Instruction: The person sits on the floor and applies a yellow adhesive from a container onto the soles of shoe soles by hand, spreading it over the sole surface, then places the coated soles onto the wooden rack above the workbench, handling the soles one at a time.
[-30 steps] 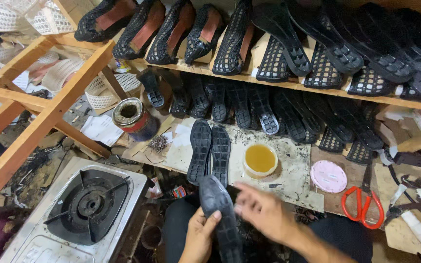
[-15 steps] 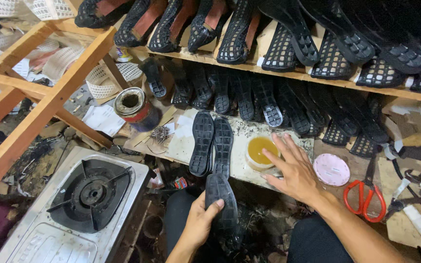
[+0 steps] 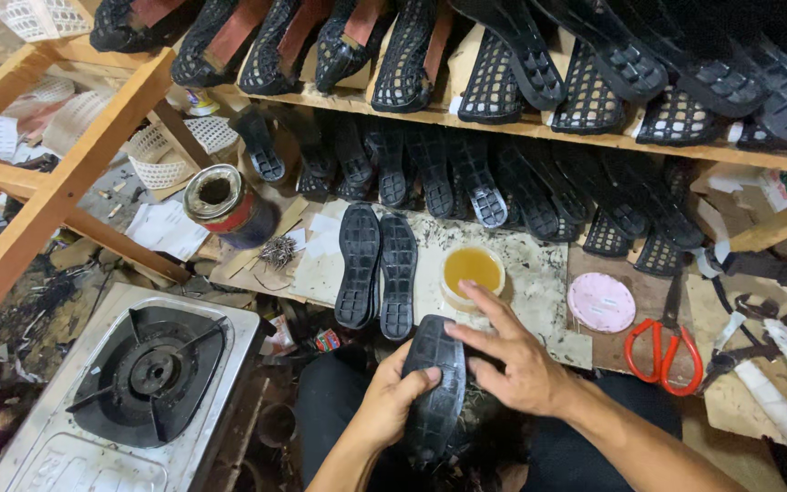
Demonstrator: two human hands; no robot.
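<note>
My left hand (image 3: 395, 399) grips a black rubber shoe sole (image 3: 433, 387) from its left edge, over my lap. My right hand (image 3: 514, 355) rests on the sole's right side, fingers spread and pointing left. Just beyond my hands sits a small round tub of amber glue (image 3: 472, 271) on the stained work board (image 3: 539, 282). Two more black soles (image 3: 377, 270) lie side by side, tread up, left of the tub.
A single gas burner (image 3: 148, 374) stands at lower left. A tin can (image 3: 220, 202) sits by a wooden frame (image 3: 66, 187). Red-handled scissors (image 3: 665, 348) and a pink round lid (image 3: 601, 302) lie to the right. Shelves (image 3: 539, 128) behind hold several black woven shoes.
My right hand came back from the glue tub onto the sole. The left hand kept hold of the sole throughout, shifting slightly.
</note>
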